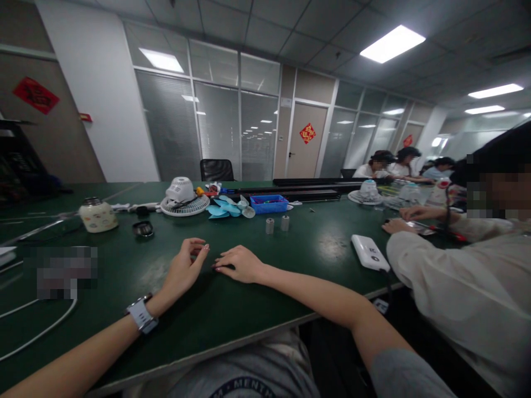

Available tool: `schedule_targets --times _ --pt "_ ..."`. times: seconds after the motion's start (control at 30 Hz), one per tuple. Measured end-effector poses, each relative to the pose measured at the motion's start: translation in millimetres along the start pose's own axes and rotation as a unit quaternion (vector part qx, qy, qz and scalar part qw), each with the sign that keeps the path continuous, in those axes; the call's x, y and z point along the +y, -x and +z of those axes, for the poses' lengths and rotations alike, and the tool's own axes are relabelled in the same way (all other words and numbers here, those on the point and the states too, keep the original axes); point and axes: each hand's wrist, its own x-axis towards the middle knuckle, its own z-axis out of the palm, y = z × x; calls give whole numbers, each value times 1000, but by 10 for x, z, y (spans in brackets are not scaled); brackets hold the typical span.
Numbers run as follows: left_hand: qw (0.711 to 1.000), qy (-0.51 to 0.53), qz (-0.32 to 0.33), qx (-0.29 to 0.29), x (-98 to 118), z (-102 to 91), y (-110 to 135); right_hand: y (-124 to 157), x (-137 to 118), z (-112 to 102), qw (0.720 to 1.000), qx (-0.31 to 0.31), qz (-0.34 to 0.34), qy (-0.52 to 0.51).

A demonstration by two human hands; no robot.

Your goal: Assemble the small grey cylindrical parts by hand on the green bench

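Observation:
My left hand (188,261), with a watch (141,314) on its wrist, rests on its edge on the green table, fingers loosely bent and thumb apart. Just right of it, my right hand (240,264) lies palm down with its fingers stretched toward the left one. A small gap separates the two, and I see nothing held in either. Beyond my right hand stand two small metal cylinders (270,225). Farther back are light-blue fan blades (228,207), a blue bin (269,204) with small parts inside, and a white fan head with its grille (181,193).
A patterned jar (98,215) and a dark round lid (143,229) stand at the left, near white cables (53,331). A white power bank (369,252) lies at the right, close to a co-worker's sleeve (427,265). Long black bars (307,190) lie along the back.

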Motion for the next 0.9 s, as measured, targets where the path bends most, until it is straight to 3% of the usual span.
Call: schedule_targets --times 0.17,0.27,0.37,0.47,0.67,0.9 --pt "1000 -2 -5 -12 -22 10 4 -15 -3 -14 1000 16 0 1" --pt "1000 -1 -7 -15 -44 15 -2 -19 69 -58 998 57 20 26" --pt "1000 1 -7 -18 -54 12 -6 11 326 -218 982 141 96 76" --pt "1000 5 -5 -25 -45 6 -2 84 694 -426 947 196 209 145" --pt "1000 14 -9 -27 -63 19 -7 239 1171 -530 895 138 365 215" --pt "999 23 -4 -41 -138 37 -32 266 1238 -458 892 143 387 185"
